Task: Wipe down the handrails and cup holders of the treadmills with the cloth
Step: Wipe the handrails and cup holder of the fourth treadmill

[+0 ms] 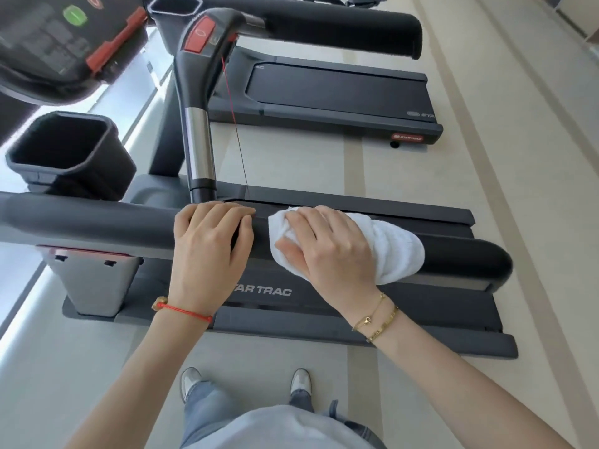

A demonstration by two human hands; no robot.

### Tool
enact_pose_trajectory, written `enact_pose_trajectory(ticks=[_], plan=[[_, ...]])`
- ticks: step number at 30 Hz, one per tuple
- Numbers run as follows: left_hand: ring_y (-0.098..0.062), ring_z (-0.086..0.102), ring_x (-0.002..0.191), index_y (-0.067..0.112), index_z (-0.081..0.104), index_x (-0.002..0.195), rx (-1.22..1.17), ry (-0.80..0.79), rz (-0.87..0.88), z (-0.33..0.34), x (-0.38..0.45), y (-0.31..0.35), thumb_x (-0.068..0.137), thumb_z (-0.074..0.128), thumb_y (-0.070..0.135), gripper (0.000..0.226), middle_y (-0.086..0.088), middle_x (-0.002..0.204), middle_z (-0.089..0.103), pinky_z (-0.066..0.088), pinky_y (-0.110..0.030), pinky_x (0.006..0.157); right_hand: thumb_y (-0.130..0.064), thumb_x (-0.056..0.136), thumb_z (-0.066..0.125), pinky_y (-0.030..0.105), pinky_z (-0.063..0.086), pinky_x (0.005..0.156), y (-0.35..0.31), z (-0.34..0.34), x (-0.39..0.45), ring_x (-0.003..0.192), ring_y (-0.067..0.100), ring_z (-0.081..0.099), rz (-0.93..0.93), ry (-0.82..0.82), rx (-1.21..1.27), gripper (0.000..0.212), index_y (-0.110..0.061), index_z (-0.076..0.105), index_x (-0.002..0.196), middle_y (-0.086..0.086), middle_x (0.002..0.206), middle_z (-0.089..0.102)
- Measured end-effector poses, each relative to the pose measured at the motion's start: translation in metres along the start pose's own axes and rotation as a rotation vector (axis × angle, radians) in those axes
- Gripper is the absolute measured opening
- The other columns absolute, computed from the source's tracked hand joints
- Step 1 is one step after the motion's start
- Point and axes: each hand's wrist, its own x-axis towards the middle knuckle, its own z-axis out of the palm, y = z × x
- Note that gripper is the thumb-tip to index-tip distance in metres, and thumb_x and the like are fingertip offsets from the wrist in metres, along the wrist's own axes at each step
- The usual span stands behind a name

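A thick black padded handrail (97,225) of the near treadmill runs across the middle of the view. My left hand (209,251) rests over it, fingers curled round the top. Just to the right, my right hand (330,251) presses a white cloth (395,251) onto the same rail, with fingers curled over the cloth's left edge. The cloth is draped over the rail near its rounded end (496,264). A black cup holder (68,150) sits at the left behind the rail. A second cup holder (176,8) and another handrail (356,30) lie further back.
The console (58,47) with red trim is at the top left, and a red safety cord (236,124) hangs from the centre bar (199,102). The treadmill deck (324,306) lies under the rail. A second treadmill (337,92) stands beyond. My feet stand on pale floor (421,400).
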Motion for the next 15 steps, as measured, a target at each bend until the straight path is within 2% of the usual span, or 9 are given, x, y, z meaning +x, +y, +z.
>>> enact_pose_trajectory(ticks=[4, 8, 15], plan=[[-0.022, 0.061, 0.099, 0.014, 0.071, 0.102, 0.032, 0.021, -0.022, -0.021, -0.002, -0.048, 0.1, 0.046, 0.016, 0.025, 0.002, 0.101, 0.07, 0.033, -0.039, 0.103, -0.053, 0.101, 0.039, 0.034, 0.053, 0.08, -0.043, 0.013, 0.022, 0.09, 0.022, 0.064, -0.059, -0.046, -0.012, 0.05, -0.014, 0.069, 0.107, -0.001, 0.1, 0.068], [-0.019, 0.062, 0.098, 0.015, 0.07, 0.103, 0.034, 0.027, -0.028, -0.041, -0.002, -0.099, 0.101, 0.044, 0.016, 0.026, 0.004, 0.102, 0.07, 0.032, -0.037, 0.106, -0.055, 0.101, 0.037, 0.034, 0.053, 0.082, -0.088, 0.027, 0.047, 0.092, 0.022, 0.064, -0.083, -0.046, -0.018, 0.053, -0.014, 0.069, 0.11, 0.001, 0.101, 0.068], [-0.017, 0.061, 0.1, 0.017, 0.07, 0.103, -0.007, 0.031, -0.024, -0.074, 0.0, -0.187, 0.103, 0.041, 0.021, 0.029, 0.005, 0.102, 0.069, 0.034, -0.034, 0.104, -0.042, 0.104, 0.039, 0.034, 0.052, 0.079, -0.171, 0.049, 0.089, 0.087, 0.021, 0.063, -0.014, -0.04, -0.013, 0.04, -0.015, 0.069, 0.1, -0.001, 0.088, 0.066]])
